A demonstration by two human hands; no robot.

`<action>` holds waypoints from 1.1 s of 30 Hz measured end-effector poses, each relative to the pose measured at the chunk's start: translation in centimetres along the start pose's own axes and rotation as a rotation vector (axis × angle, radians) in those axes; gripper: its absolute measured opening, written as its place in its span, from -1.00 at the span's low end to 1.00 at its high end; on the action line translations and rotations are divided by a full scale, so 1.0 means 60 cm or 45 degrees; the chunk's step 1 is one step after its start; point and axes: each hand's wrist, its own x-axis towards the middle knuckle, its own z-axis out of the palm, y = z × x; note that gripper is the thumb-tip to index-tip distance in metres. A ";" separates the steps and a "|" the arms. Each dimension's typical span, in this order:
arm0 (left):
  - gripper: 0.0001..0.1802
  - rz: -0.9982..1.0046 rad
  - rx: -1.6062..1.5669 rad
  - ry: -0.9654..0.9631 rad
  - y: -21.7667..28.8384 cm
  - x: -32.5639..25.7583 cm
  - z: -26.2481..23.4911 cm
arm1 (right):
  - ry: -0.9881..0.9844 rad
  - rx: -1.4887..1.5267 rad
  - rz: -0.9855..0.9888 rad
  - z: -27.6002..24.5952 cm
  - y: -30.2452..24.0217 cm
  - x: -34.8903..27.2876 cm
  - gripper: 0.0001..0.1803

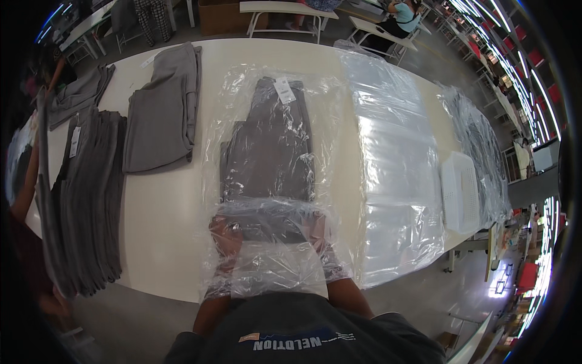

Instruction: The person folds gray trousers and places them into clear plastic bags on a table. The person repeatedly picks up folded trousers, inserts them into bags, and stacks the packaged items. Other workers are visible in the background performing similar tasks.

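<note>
Folded grey trousers [273,142] with a white tag [284,90] at the far end lie inside a clear plastic bag [327,127] in front of me. Both my forearms reach into the bag's near opening, so I see the hands through the film. My left hand [226,235] is closed at the left corner of the trousers' near end. At the right corner, my right hand [317,230] grips the same near end. Glare and wrinkled film blur the fingertips.
On the pale table [160,212], another folded grey pair [162,115] lies to the left, beside a tall stack of grey trousers [91,200]. Flat clear bags [397,164], a white plastic basket [459,191] and bagged garments [482,151] are rightward. A person's arm [27,176] shows far left.
</note>
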 end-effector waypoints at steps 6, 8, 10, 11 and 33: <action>-0.36 -0.489 -0.396 -0.823 -0.008 -0.020 -0.117 | 0.080 -0.926 -0.422 0.036 -0.198 -0.117 -0.59; -0.34 -0.275 -0.122 -0.881 -0.006 -0.023 -0.133 | -0.102 -0.859 -0.283 0.041 -0.241 -0.138 -0.58; -0.31 -0.135 0.064 -0.898 -0.004 -0.020 -0.134 | -0.249 -0.832 -0.171 0.044 -0.279 -0.143 -0.58; -0.30 -0.081 0.147 -0.909 -0.004 -0.018 -0.131 | -0.280 -0.831 -0.162 0.049 -0.281 -0.140 -0.58; -0.16 -0.045 0.180 -0.655 0.014 -0.044 -0.076 | -0.102 -0.359 -0.290 0.034 -0.156 -0.100 -0.68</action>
